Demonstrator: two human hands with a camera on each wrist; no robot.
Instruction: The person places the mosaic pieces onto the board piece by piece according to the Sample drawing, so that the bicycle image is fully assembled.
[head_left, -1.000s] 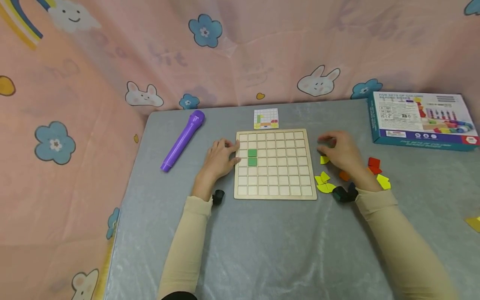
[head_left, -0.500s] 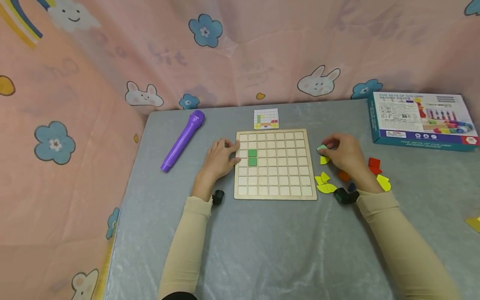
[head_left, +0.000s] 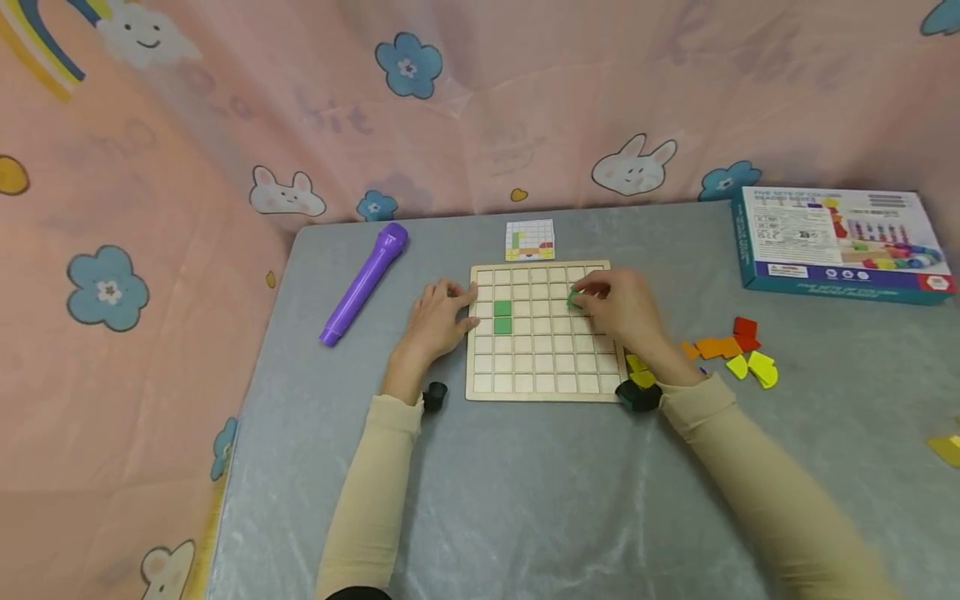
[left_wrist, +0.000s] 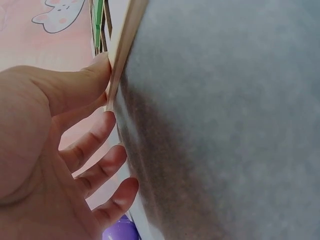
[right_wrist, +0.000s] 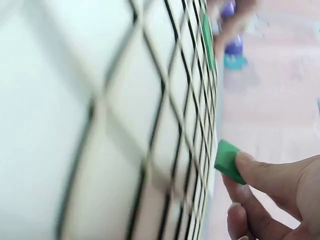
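A wooden grid board (head_left: 543, 364) lies on the grey cloth, with two green square tiles (head_left: 502, 317) seated one below the other near its left side. My left hand (head_left: 440, 318) rests at the board's left edge. In the left wrist view its thumb touches the board's rim (left_wrist: 122, 47), the other fingers loosely extended. Over the right part of the grid, my right hand (head_left: 626, 310) pinches a green tile (right_wrist: 230, 160) between thumb and forefinger. The right wrist view shows that tile tilted, close over the cells.
A small pattern card (head_left: 529, 240) lies behind the board. Yellow pieces (head_left: 637, 367) sit under the right wrist; orange tiles (head_left: 717, 347), red tiles (head_left: 746, 333) and yellow pieces (head_left: 762, 368) lie farther right. A purple microphone-shaped tube (head_left: 365, 282) is at left, a box (head_left: 847, 242) at back right.
My right hand has picked up the green tile from the cloth right of the board and carried it left over the grid. My left hand has stayed at the board's edge.
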